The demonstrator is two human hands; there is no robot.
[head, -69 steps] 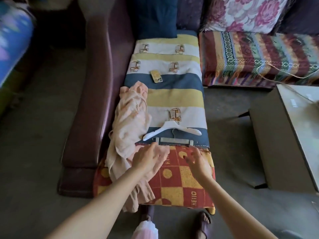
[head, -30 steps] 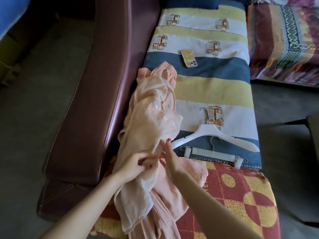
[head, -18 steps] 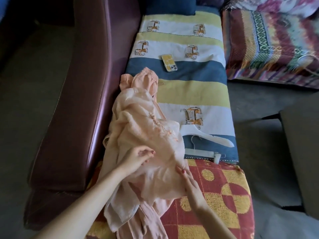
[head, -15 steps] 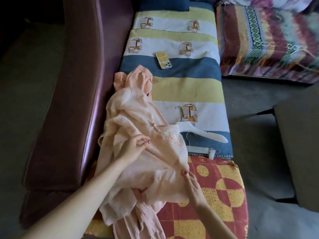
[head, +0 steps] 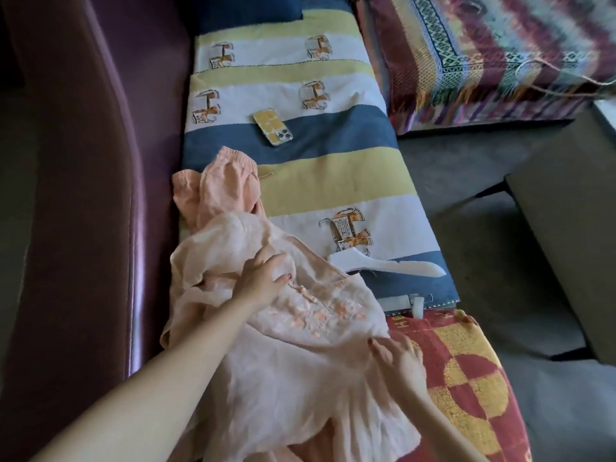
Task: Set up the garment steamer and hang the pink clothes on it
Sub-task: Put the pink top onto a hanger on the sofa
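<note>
Pink clothes point(head: 266, 345): one heap, thin peach-pink cloth, with an embroidered front and a gathered waistband at its 12 o'clock end. It lies along the seat's left edge against the sofa arm point(head: 100, 195).

Hangers: two. One white hanger point(head: 386, 265) with a metal hook, at 2 o'clock from the heap, its near end under the cloth. One clip hanger point(head: 415, 301), mostly covered, at 3 o'clock.

Phone point(head: 272, 127): one, yellow-patterned case, at 12 o'clock, well apart from the heap.

Hands: two, bare. Left hand point(head: 263, 278) rests palm-down on top of the heap, fingers spread and fairly straight, pressing the cloth. Right hand point(head: 396, 356) touches the heap's right edge at 4 o'clock, fingers loosely extended; whether the fingertips pinch the hem cannot be told.

Surface: striped cover point(head: 333, 181) in yellow, white and blue over a dark maroon sofa; red-and-yellow checked cloth point(head: 466, 378) at the near end. Woven patterned cushion point(head: 483, 55) at 1 o'clock. Grey floor point(head: 473, 181); a dark low table point(head: 573, 228) at 3 o'clock.
</note>
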